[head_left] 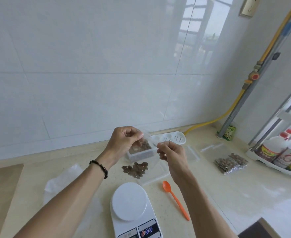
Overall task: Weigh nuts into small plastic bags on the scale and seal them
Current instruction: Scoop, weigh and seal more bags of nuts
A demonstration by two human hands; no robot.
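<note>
Gleaming white wall tiles [89,66] behind speckled beige countertop [209,194], scale [132,208].

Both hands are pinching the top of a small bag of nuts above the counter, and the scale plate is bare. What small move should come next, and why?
Probably run the pinching fingers along the top strip to press it shut. The left hand and right hand hold the small clear plastic bag of brown nuts by its top edge, off the white round-plated kitchen scale, so weighing looks done. Whether the strip is already closed cannot be told.
</note>
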